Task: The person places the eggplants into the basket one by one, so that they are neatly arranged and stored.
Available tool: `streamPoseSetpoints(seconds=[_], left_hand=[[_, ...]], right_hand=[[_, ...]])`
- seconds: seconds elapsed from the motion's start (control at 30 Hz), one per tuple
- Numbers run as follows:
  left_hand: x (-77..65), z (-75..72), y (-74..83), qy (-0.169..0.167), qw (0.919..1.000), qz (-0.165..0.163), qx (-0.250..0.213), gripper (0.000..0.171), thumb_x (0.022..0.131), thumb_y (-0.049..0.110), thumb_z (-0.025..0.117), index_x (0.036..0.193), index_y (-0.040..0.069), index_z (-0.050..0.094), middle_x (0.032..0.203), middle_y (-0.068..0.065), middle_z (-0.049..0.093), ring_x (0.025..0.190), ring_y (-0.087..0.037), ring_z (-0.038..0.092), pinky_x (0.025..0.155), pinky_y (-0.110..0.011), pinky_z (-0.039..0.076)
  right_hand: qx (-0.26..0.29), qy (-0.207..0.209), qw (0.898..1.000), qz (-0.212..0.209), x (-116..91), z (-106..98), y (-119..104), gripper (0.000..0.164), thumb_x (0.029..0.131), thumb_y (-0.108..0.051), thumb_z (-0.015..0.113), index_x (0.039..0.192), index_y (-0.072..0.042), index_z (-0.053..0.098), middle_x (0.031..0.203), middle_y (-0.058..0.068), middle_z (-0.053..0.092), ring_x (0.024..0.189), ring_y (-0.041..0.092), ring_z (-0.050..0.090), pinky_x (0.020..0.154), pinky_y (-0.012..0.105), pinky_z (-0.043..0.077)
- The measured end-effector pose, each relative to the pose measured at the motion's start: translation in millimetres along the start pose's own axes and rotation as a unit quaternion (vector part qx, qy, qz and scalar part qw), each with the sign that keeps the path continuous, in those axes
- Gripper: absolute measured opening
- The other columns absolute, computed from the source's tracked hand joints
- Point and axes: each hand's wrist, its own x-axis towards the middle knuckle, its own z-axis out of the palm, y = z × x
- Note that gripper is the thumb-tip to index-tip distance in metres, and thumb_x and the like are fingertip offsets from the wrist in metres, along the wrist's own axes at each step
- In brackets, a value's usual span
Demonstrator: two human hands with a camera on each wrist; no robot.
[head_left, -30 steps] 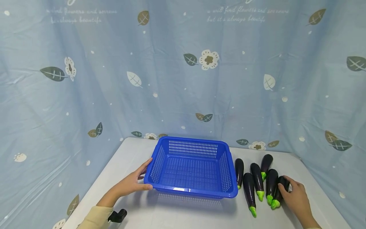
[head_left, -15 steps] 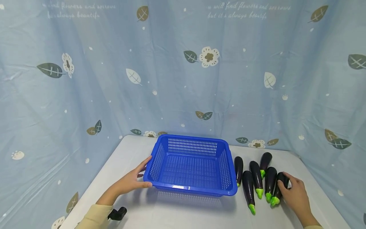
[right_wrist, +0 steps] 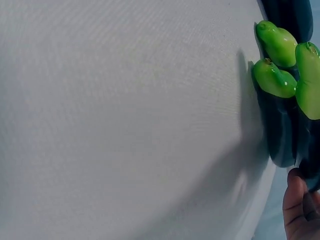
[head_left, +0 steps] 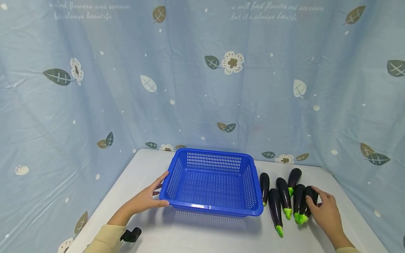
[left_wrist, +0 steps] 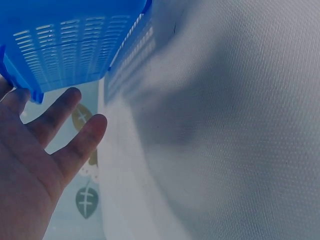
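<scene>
A blue plastic basket [head_left: 210, 189] with slotted walls stands in the middle of the table. My left hand [head_left: 143, 202] rests against its left side in the head view, thumb near the front corner. In the left wrist view, that hand's [left_wrist: 25, 160] fingers are spread and fairly straight, with fingertips at the basket's rim [left_wrist: 37, 95]. To the right, my right hand [head_left: 327, 212] grips a dark eggplant [head_left: 311, 193] with a green stem end, thumb on one side and fingers on the other. Its green end [right_wrist: 308, 82] overlaps neighbouring eggplants in the right wrist view.
Several other eggplants lie right of the basket, such as one nearest the front [head_left: 275, 211] and one at the back [head_left: 294, 177]. A small black object [head_left: 131, 235] sits by the left sleeve. A blue patterned curtain [head_left: 202, 88] surrounds the white table [head_left: 202, 235].
The eggplant in my right hand has shifted slightly left and away, now against its neighbour. My left hand and the basket stay put; the head view has tilted a little.
</scene>
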Motion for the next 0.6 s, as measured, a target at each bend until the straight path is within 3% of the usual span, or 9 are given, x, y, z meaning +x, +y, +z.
streamPoseSetpoints(seconds=[0.6], left_hand=[[-1.1, -0.8, -0.3, -0.005, 0.9998, 0.018, -0.001, 0.108, 0.084, 0.033, 0.084, 0.165, 0.024, 0.012, 0.165, -0.024, 0.02, 0.143, -0.05, 0.035, 0.109, -0.06, 0.043]], right_hand=[[0.014, 0.024, 0.998, -0.058, 0.0, 1.5, -19.0, 0.056, 0.102, -0.026, 0.056, 0.147, 0.004, 0.045, 0.138, 0.041, 0.036, 0.095, 0.042, 0.057, 0.074, 0.055, 0.048]])
